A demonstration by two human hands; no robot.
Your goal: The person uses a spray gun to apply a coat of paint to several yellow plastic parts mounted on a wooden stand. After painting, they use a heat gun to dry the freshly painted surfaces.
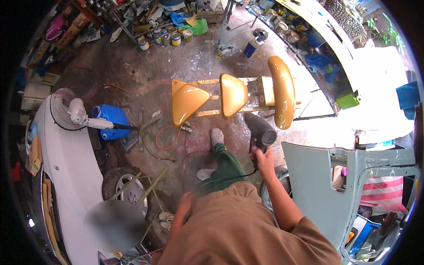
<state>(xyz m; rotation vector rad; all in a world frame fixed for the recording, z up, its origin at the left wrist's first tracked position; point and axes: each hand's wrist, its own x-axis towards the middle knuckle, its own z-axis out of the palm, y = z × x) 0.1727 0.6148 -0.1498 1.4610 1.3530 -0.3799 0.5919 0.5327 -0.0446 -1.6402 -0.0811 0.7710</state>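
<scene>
Under the head camera, on a stained concrete workshop floor (194,62):

Right hand (262,155): closed around the handle of a dark heat gun (261,129), arm stretched forward from the lower edge.

Heat gun: nozzle aimed up the frame toward the gold parts, just short of them; black cord (229,178) trailing back across the green trouser leg (226,165).

Left hand (184,204): blurred, hanging low beside the brown shirt, holding nothing visible; open or closed cannot be told.

Gold panels: three glossy painted body parts laid on a low wooden rack (207,112) — a triangular panel (187,100) at left, a smaller shield-shaped panel (233,94) in the middle, a long curved fender (282,90) at right, nearest the heat gun.

Feet: grey shoe (216,136) planted just below the rack, second shoe (204,174) further back.

Left side: white car body (66,168) with a wheel (123,185) beside it; white pedestal fan (66,110) resting over the car; blue plastic canister (110,121) just behind the fan's stem.

Floor lines: red hose (165,139) looping between the canister and the rack.

Right side: pale grey-blue car door shell (327,185) standing close to the right arm.

Far edge: row of paint cans (165,37) against clutter at the top.
</scene>
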